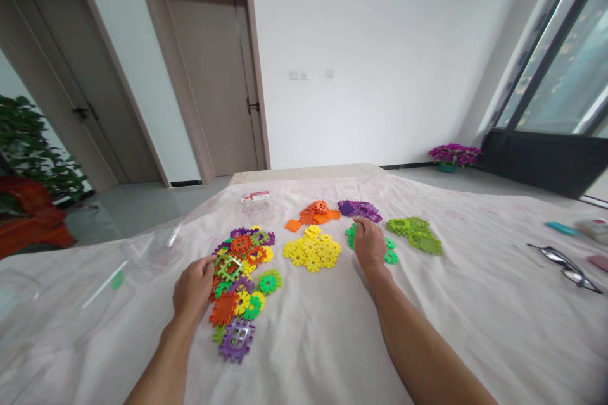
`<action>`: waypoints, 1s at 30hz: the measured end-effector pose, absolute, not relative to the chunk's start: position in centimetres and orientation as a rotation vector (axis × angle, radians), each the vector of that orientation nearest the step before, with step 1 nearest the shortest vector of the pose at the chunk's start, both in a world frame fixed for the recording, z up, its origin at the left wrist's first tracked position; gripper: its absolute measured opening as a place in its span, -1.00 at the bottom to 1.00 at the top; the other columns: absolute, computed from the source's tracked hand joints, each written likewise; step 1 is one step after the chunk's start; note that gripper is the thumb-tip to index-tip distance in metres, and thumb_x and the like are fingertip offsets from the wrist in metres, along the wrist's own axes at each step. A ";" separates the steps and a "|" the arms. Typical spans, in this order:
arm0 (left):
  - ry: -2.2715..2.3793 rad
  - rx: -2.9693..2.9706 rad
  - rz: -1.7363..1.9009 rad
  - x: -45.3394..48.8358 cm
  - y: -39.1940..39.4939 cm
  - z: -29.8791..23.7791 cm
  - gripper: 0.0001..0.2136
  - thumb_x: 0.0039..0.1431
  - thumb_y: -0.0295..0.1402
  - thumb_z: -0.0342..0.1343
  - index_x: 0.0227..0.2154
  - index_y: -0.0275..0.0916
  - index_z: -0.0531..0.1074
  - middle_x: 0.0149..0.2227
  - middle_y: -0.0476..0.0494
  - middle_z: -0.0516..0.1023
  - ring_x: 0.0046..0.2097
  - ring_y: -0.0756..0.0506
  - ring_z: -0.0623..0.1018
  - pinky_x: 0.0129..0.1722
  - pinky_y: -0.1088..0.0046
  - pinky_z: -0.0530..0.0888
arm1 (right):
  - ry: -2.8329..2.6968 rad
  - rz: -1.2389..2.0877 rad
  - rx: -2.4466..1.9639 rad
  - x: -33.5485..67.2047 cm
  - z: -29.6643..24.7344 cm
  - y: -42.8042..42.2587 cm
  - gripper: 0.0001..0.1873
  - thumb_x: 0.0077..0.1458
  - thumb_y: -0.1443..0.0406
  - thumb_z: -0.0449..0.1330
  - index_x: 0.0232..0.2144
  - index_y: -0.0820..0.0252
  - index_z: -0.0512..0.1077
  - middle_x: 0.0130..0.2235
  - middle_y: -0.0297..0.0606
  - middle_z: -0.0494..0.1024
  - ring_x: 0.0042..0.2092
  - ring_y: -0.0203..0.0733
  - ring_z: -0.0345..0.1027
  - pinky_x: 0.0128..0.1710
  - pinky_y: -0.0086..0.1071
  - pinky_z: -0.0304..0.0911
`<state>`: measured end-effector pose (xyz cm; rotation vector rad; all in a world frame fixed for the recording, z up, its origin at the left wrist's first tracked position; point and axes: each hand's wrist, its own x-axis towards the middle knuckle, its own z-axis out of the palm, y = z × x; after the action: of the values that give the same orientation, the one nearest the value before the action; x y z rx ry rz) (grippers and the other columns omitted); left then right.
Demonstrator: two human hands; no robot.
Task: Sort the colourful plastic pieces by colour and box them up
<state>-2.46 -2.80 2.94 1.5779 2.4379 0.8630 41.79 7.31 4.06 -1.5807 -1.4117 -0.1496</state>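
My left hand (192, 288) rests at the left edge of a mixed pile of plastic interlocking pieces (241, 243), its fingertips touching the pile and its fingers slightly apart. Square and round flower-shaped pieces in orange, purple, yellow and green make up that pile. A purple square piece (236, 340) lies at its near end. Over a group of green flower-shaped pieces (391, 253) is my right hand (370, 243), its fingers bent together; whatever they hold is hidden. A heap of yellow flower-shaped pieces (312, 250) sits between my hands.
Behind the yellow heap lie orange pieces (316, 212) and purple pieces (365, 210). Lime-green pieces (415, 233) are farther right. Eyeglasses (564, 266) lie near the right side of the cloth-covered table (323, 354). Clear plastic containers (85, 294) stand at the left.
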 end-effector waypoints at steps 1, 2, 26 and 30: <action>2.440 1.573 0.856 -2.5 -2.8 2.9 -0.64 0.26 -0.21 -0.11 -0.02 -0.06 0.52 0.05 -0.11 0.56 0.02 -0.21 0.53 -0.10 0.33 0.39 | -1.387 -0.175 -1.613 42.3 4.0 7.3 -0.64 0.25 0.25 -0.04 -0.17 0.19 0.55 -0.14 -0.14 0.60 -0.13 -0.06 0.32 -0.06 -0.24 0.13; 2.442 1.572 0.853 -2.4 -2.8 3.0 -0.64 0.26 -0.21 -0.12 -0.02 -0.05 0.52 0.05 -0.11 0.56 0.02 -0.21 0.53 -0.09 0.32 0.39 | -1.361 -0.200 -1.642 42.7 3.9 7.4 -0.64 0.24 0.26 -0.03 -0.18 0.18 0.56 -0.14 -0.14 0.60 -0.13 -0.06 0.31 -0.05 -0.23 0.11; 2.433 1.582 0.876 -2.0 -3.0 3.3 -0.63 0.28 -0.24 -0.11 -0.01 -0.11 0.53 0.04 -0.14 0.58 0.03 -0.19 0.54 -0.04 0.34 0.41 | -2.544 0.119 -0.618 27.4 5.3 -1.2 -0.64 0.27 0.04 0.13 -0.02 0.07 0.47 -0.07 -0.21 0.59 0.06 -0.07 0.32 0.03 -0.25 0.18; 2.439 1.581 0.876 -1.9 -3.1 3.5 -0.63 0.27 -0.25 -0.11 -0.02 -0.11 0.53 0.05 -0.15 0.57 0.03 -0.20 0.54 -0.04 0.34 0.41 | -2.541 0.119 -0.598 27.3 5.2 -1.2 -0.70 0.33 0.10 0.07 -0.12 0.08 0.52 -0.13 -0.20 0.61 -0.04 -0.14 0.38 -0.01 -0.30 0.19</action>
<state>-1.87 -3.11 3.47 1.5814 2.4390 0.8764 27.31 -1.23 5.21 -0.5981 -2.5411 0.1187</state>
